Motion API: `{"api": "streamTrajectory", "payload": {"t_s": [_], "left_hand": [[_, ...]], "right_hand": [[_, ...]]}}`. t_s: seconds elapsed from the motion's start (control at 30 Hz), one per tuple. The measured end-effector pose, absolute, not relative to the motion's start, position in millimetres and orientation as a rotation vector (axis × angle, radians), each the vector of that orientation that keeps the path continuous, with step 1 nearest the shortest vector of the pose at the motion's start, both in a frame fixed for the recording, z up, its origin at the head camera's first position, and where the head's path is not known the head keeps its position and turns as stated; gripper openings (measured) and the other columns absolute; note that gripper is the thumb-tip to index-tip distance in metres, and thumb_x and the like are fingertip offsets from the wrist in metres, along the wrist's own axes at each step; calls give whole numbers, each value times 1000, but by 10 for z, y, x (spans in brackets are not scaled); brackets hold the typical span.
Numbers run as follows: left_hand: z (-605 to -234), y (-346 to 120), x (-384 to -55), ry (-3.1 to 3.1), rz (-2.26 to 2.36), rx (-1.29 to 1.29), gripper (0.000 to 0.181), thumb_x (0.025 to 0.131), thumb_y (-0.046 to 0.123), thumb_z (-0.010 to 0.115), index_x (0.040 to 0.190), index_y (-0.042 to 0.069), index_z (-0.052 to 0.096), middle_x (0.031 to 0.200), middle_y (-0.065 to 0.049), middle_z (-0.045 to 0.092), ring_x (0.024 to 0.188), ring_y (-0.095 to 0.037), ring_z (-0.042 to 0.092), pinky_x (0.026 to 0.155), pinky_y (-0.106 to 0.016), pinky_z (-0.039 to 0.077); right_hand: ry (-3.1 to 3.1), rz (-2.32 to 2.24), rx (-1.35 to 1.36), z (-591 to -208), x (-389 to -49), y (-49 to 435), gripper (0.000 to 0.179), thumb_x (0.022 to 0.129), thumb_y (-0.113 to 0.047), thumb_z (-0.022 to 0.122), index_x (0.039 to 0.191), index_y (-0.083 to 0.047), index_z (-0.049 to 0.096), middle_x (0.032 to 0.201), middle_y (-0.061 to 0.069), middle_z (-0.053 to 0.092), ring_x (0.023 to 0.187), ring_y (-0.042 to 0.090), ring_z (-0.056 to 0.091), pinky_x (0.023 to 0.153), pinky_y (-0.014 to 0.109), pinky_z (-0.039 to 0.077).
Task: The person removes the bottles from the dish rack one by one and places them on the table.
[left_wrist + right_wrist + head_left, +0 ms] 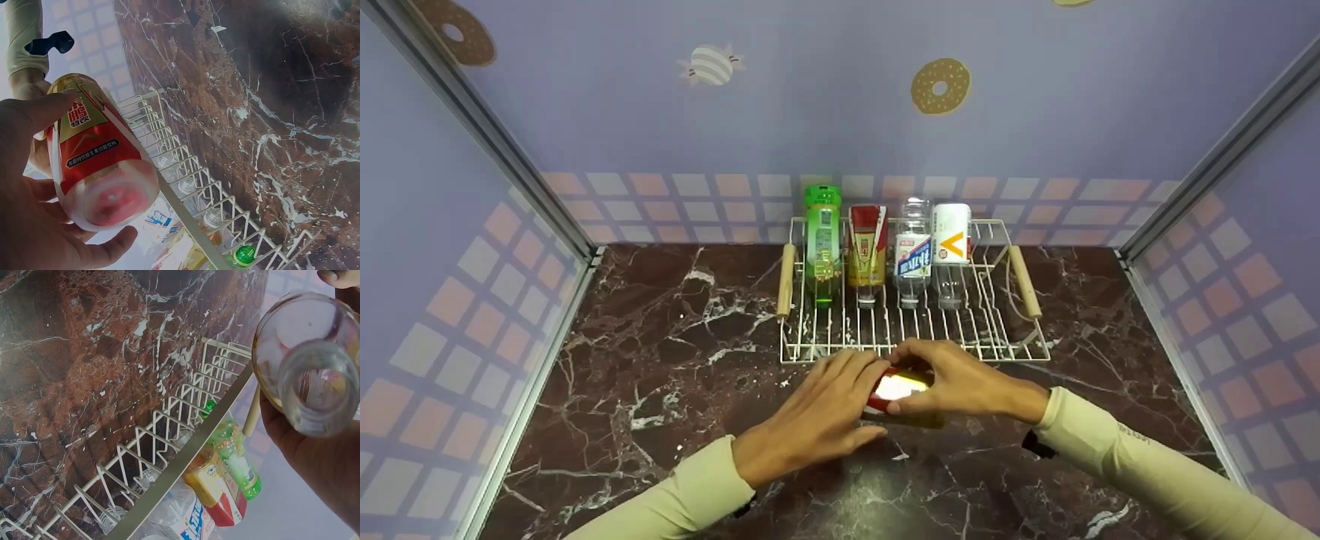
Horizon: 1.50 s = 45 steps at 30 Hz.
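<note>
Both hands hold a red and gold drink bottle (104, 135) just in front of the wire rack. My left hand (817, 412) is at the bottle's base end, its thumb on the label in the left wrist view and its fingers round the far side. At the other end my right hand (960, 382) grips the bottle between thumb and fingers. A clear open neck (320, 388) faces the right wrist camera, with no cap visible on it. Part of the bottle is hidden behind the hands in the head view.
Behind the hands is a white wire rack (915, 348) with wooden handles (786, 281). In it lean a green bottle (823, 247), a red-gold bottle (868, 244), a clear bottle with a blue-white label (913, 255) and a white-labelled bottle (952, 232). Walls enclose the dark marbled surface (675, 375).
</note>
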<state>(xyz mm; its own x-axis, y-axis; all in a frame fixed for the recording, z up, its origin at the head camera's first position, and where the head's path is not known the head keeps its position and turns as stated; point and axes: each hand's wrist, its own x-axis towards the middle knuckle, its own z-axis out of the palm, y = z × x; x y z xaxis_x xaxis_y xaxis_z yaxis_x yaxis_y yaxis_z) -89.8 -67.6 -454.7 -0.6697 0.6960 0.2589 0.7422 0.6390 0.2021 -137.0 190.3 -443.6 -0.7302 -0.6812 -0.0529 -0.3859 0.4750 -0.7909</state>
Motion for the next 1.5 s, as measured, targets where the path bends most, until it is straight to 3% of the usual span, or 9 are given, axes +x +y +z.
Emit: {"api": "streamTrajectory", "payload": {"t_s": [0.33, 0.77, 0.97, 1.17, 1.5], "left_hand": [[-4512, -583, -918, -2674, -262, -1184, 78, 88, 53, 91, 144, 11, 59, 131, -4, 67, 116, -21, 61, 97, -40, 55], [-4466, -489, -919, -2845, -297, -1178, 71, 92, 49, 89, 141, 7, 60, 123, -5, 68, 107, -19, 59, 95, -40, 57], [-4442, -512, -935, -2871, -349, -1161, 72, 92, 44, 89, 145, 7, 57, 122, -6, 66, 110, -22, 59, 95, -42, 60], [-4429, -603, -962, -2888, -419, -1121, 74, 93, 39, 89, 150, 6, 56, 131, -12, 64, 121, -28, 60, 108, -57, 59], [-4393, -819, -1035, -2863, -539, -1010, 61, 89, 36, 92, 135, 10, 63, 119, -6, 61, 105, -22, 56, 91, -41, 57]], "right_hand": [[2430, -1070, -905, -4430, -1336, 1876, 56, 85, -42, 94, 121, -5, 73, 107, 2, 76, 86, 13, 69, 72, 30, 64], [2440, -1057, -887, -4462, -1301, 1862, 53, 84, -43, 95, 116, -5, 74, 103, 3, 76, 81, 11, 69, 68, 29, 64], [2442, -1063, -933, -4468, -1325, 1901, 57, 89, -46, 90, 126, -5, 74, 112, 6, 79, 87, 15, 72, 73, 32, 65], [2463, -1069, -977, -4454, -1354, 1964, 59, 91, -43, 88, 132, -4, 74, 117, 8, 78, 93, 19, 72, 76, 37, 66], [2452, -1133, -954, -4388, -1399, 2074, 69, 91, -42, 89, 142, -1, 67, 128, 14, 76, 102, 27, 74, 83, 33, 66]]}}
